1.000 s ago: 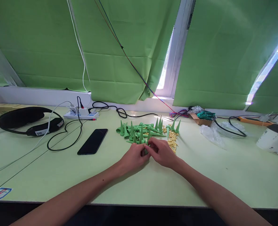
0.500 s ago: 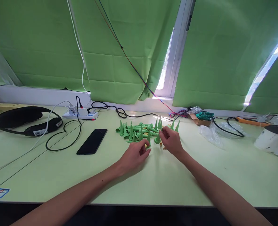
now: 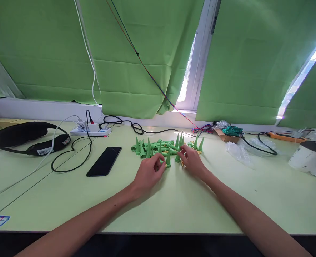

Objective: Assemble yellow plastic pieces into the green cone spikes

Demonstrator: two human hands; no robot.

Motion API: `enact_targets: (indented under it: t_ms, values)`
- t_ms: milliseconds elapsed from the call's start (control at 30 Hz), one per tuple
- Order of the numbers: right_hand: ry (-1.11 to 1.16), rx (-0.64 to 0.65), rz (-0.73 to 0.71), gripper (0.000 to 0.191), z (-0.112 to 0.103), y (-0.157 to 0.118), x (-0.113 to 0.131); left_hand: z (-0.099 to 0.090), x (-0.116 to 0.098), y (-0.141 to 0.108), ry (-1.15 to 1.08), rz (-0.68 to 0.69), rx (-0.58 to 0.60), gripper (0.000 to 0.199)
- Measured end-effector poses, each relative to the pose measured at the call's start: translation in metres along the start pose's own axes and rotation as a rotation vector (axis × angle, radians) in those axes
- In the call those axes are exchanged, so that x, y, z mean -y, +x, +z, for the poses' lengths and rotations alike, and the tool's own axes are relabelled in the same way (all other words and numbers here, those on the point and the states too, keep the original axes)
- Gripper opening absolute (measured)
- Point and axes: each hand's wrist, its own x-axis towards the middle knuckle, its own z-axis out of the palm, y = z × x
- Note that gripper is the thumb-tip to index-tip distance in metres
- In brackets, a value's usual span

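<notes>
Green plastic cone-shaped spikes point(image 3: 163, 145) lie and stand in a loose pile at the middle of the table. My left hand point(image 3: 150, 172) is at the near side of the pile, thumb and fingers curled into a pinch; whatever is between them is hidden. Just right of its fingertips an upright cone point(image 3: 168, 159) stands on the table. My right hand point(image 3: 193, 161) is closed, its fingertips at another upright cone point(image 3: 177, 157). Below that hand's fingers lies a small brass-coloured fitting point(image 3: 182, 164), partly covered.
A black phone point(image 3: 104, 161) lies left of my left arm, with a black headband-like device point(image 3: 48, 144) farther left. Cables run from a white power strip point(image 3: 90, 131) at the back. At right are a small cardboard box point(image 3: 229, 137), clear plastic bags point(image 3: 238, 153) and a white roll point(image 3: 307, 157).
My left hand has drawn back slightly left, uncovering more of the upright cone beside it. The right hand has shifted a little left and down, its fingertips now at the cone there.
</notes>
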Motion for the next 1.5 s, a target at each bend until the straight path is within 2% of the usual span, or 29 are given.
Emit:
enact_targets:
  t_ms: [167, 400, 533, 633, 733, 867, 1000, 1167, 1333, 1500]
  values:
    - [0.008, -0.02, 0.032, 0.016, 0.001, -0.002, 0.001, -0.001, -0.001, 0.002, -0.049, -0.024, -0.13, 0.007]
    - [0.076, -0.267, -0.003, 0.016, -0.005, -0.006, 0.019, -0.007, -0.004, 0.005, -0.151, -0.137, -0.248, 0.012]
    - [0.127, -0.191, -0.076, 0.019, -0.002, -0.011, 0.028, -0.014, -0.002, 0.012, -0.217, -0.213, -0.312, 0.017]
    - [0.162, -0.084, -0.113, 0.018, 0.004, -0.014, 0.031, -0.017, 0.003, 0.017, -0.216, -0.263, -0.28, 0.019]
    - [0.187, -0.012, -0.104, 0.021, 0.01, -0.016, 0.032, -0.018, 0.006, 0.021, -0.146, -0.275, -0.188, 0.027]
    - [0.192, 0.075, -0.072, 0.027, 0.014, -0.017, 0.031, -0.018, 0.009, 0.022, -0.03, -0.262, -0.111, 0.034]
    - [0.179, 0.13, -0.073, 0.022, 0.019, -0.017, 0.028, -0.016, 0.013, 0.022, 0.034, -0.22, -0.058, 0.034]
    - [0.161, 0.127, -0.075, 0.015, 0.021, -0.016, 0.027, -0.013, 0.016, 0.022, -0.006, -0.186, -0.037, 0.038]
    - [0.112, 0.07, -0.084, 0.01, 0.02, -0.015, 0.023, -0.007, 0.013, 0.017, -0.136, -0.149, 0.011, 0.037]
    - [0.057, 0.026, -0.051, 0.011, 0.018, -0.013, 0.017, -0.004, 0.011, 0.015, -0.312, -0.193, 0.11, 0.035]
